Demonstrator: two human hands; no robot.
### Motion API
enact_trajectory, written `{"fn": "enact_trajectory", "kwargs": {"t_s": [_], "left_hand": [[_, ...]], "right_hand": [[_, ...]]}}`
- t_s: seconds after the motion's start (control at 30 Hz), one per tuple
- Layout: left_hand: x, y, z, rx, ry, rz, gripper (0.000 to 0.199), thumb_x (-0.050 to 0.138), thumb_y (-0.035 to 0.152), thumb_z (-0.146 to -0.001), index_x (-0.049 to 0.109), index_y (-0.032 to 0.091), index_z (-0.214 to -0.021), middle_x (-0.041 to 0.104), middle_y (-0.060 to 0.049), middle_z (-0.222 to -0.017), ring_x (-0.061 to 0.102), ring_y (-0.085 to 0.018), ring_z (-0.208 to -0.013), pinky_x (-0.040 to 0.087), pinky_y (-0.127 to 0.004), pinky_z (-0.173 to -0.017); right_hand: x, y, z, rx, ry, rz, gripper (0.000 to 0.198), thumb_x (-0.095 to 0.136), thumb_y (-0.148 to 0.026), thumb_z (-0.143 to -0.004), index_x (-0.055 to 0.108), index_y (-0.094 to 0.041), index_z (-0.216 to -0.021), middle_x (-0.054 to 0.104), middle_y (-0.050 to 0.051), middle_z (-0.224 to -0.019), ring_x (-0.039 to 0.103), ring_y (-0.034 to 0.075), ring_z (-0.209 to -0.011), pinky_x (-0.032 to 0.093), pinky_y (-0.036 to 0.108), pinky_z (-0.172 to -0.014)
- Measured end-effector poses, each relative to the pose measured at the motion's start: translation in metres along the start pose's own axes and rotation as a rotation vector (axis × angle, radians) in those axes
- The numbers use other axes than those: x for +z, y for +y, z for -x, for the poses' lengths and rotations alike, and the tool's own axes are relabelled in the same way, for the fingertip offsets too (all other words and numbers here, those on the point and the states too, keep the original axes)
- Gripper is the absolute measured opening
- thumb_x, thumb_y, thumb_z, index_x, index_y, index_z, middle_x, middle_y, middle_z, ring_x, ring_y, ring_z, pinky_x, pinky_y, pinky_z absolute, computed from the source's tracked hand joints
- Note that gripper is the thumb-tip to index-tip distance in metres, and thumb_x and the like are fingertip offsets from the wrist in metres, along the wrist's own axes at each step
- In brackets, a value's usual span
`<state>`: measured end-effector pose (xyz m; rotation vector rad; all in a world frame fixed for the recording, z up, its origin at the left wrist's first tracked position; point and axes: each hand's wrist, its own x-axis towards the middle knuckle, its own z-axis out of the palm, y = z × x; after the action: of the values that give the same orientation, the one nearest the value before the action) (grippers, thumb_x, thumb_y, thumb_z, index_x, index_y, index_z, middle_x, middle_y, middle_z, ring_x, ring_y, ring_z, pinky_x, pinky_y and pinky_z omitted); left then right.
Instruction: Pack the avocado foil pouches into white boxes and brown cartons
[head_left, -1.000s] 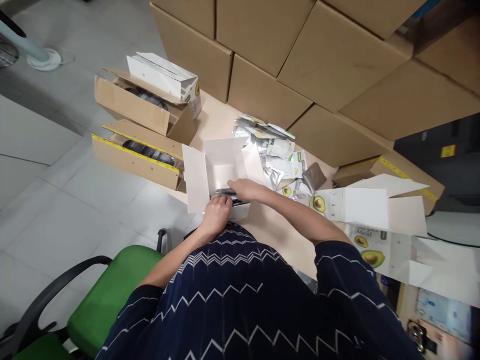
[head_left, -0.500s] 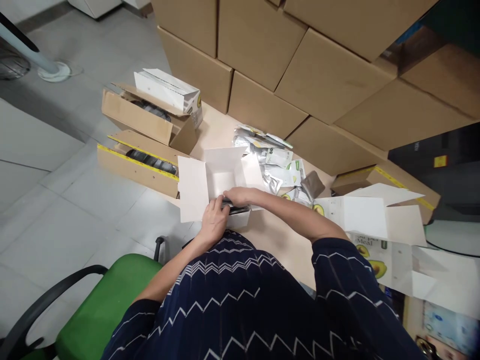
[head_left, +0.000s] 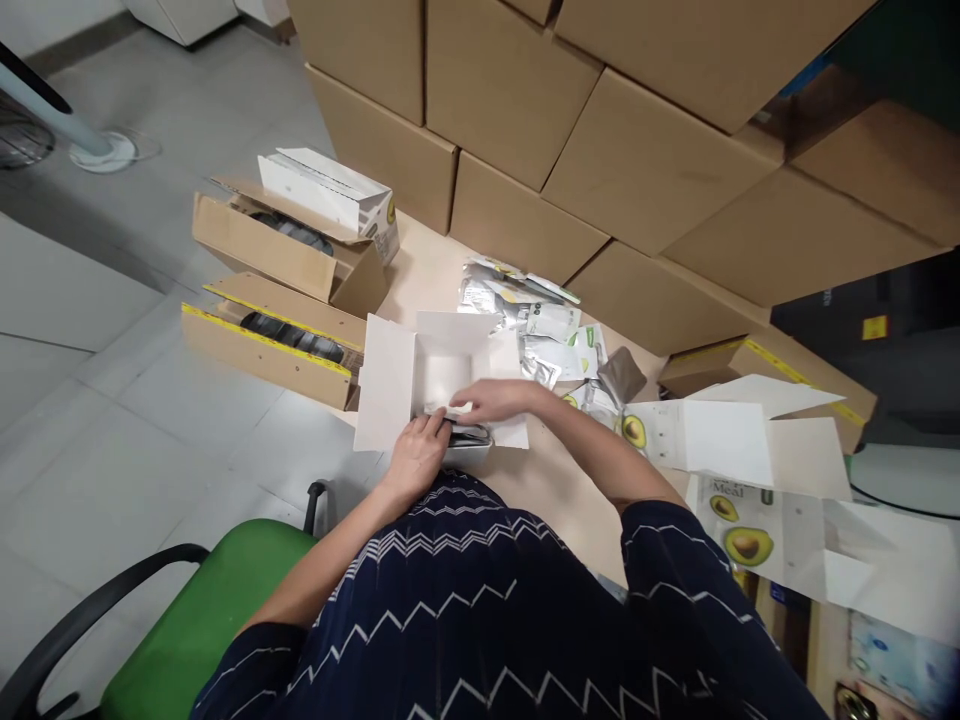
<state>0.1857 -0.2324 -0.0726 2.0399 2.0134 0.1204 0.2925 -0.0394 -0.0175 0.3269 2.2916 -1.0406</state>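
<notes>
- The white box [head_left: 442, 378] is on the table [head_left: 556, 485], right in front of the person. Its mouth faces up and its flaps are spread outward to the left, right and far side.
- Its long axis is hard to tell under the hands; the dark and silver packets [head_left: 471, 436] inside stand at its near end, their top edges running roughly left to right.
- The left hand [head_left: 420, 455] rests over the near left corner of the box, fingers bent down at the packets' edges; whether they grip one, I cannot tell.
- The right hand [head_left: 495, 400] reaches in over the right flap, fingers curved and slightly parted above the packets; a hold on any of them cannot be made out.
- Beyond the box, silver packets [head_left: 551, 322] lie in a loose heap, some with avocado pictures and green labels; their small print is unreadable.
- On the right, a printed carton [head_left: 750, 545] shows "Meal" above two avocado halves; the word over it is partly covered.
- On the left, a brown box [head_left: 266, 345] with yellow-taped edges slants down toward the white box, dark items inside it.
</notes>
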Motion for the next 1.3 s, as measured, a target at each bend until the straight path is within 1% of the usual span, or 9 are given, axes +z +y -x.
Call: {"fn": "enact_trajectory", "kwargs": {"t_s": [0.13,0.23,0.37,0.53,0.7,0.8,0.93,1.1,1.3], "left_hand": [[0.001,0.0,0.0,-0.015,-0.001,0.045,0.03,0.049,0.005,-0.09,0.065,0.015,-0.113,0.056,-0.016,-0.14,0.06,-0.026,-0.116,0.05,-0.041,-0.098],[0.001,0.0,-0.001,-0.006,-0.015,0.054,0.031,0.047,0.005,-0.09,0.064,0.013,-0.114,0.055,-0.018,-0.14,0.06,-0.026,-0.119,0.049,-0.041,-0.1],[0.002,0.001,-0.002,-0.015,-0.006,0.063,0.03,0.046,0.003,-0.089,0.065,0.012,-0.112,0.055,-0.02,-0.14,0.06,-0.026,-0.119,0.049,-0.042,-0.101],[0.007,0.002,0.001,-0.019,0.024,0.081,0.031,0.046,0.004,-0.089,0.064,0.014,-0.112,0.054,-0.018,-0.141,0.061,-0.026,-0.118,0.05,-0.045,-0.1],[0.005,0.001,0.0,-0.03,0.008,0.087,0.031,0.047,0.003,-0.089,0.065,0.014,-0.112,0.054,-0.018,-0.141,0.061,-0.026,-0.118,0.05,-0.044,-0.101],[0.002,0.0,-0.001,-0.021,-0.014,0.071,0.031,0.048,0.003,-0.089,0.065,0.014,-0.112,0.055,-0.018,-0.14,0.061,-0.027,-0.118,0.049,-0.043,-0.101],[0.0,-0.001,-0.002,-0.013,-0.014,0.082,0.033,0.049,0.002,-0.088,0.066,0.016,-0.112,0.055,-0.017,-0.14,0.061,-0.026,-0.117,0.05,-0.042,-0.101],[0.0,0.0,-0.002,-0.001,-0.011,0.103,0.031,0.048,0.003,-0.089,0.066,0.015,-0.112,0.053,-0.019,-0.141,0.06,-0.028,-0.118,0.05,-0.045,-0.101],[-0.002,0.001,-0.004,-0.013,-0.023,0.14,0.029,0.049,0.004,-0.09,0.066,0.013,-0.112,0.052,-0.021,-0.142,0.06,-0.029,-0.119,0.05,-0.046,-0.102]], "right_hand": [[-0.057,0.04,0.016,0.05,0.658,-0.346,0.03,0.045,-0.035,-0.096,0.066,-0.015,-0.106,0.073,0.009,-0.099,0.066,0.014,-0.075,0.051,0.025,-0.067],[-0.084,0.084,-0.003,0.332,0.993,-0.146,0.022,0.05,-0.026,-0.092,0.067,-0.013,-0.097,0.072,0.011,-0.094,0.067,0.019,-0.084,0.051,0.031,-0.077],[-0.086,0.125,-0.044,0.595,0.858,0.186,0.025,0.062,-0.018,-0.084,0.065,-0.007,-0.106,0.066,0.023,-0.118,0.061,0.028,-0.111,0.047,0.037,-0.093],[-0.075,0.143,-0.063,0.683,0.798,0.232,0.033,0.056,-0.01,-0.086,0.061,-0.005,-0.117,0.064,0.029,-0.121,0.058,0.034,-0.117,0.048,0.044,-0.091],[-0.072,0.151,-0.034,0.778,0.766,0.258,0.04,0.047,-0.004,-0.082,0.069,-0.01,-0.114,0.07,0.025,-0.112,0.064,0.036,-0.109,0.05,0.043,-0.087],[-0.066,0.152,0.007,0.777,0.947,0.201,0.044,0.046,-0.008,-0.082,0.07,-0.014,-0.118,0.072,0.02,-0.111,0.067,0.031,-0.107,0.049,0.042,-0.091],[-0.049,0.135,0.078,0.568,1.383,-0.045,0.038,0.046,-0.02,-0.084,0.072,-0.018,-0.112,0.075,0.011,-0.102,0.07,0.026,-0.097,0.052,0.043,-0.092],[-0.019,0.065,0.152,0.173,1.767,-0.415,0.013,0.066,-0.033,-0.081,0.073,-0.023,-0.084,0.067,0.0,-0.072,0.067,0.021,-0.067,0.06,0.044,-0.074],[0.009,-0.017,0.139,0.056,1.444,-0.269,0.017,0.061,-0.031,-0.089,0.077,-0.032,-0.09,0.073,-0.003,-0.081,0.071,0.02,-0.076,0.06,0.04,-0.074]]}}
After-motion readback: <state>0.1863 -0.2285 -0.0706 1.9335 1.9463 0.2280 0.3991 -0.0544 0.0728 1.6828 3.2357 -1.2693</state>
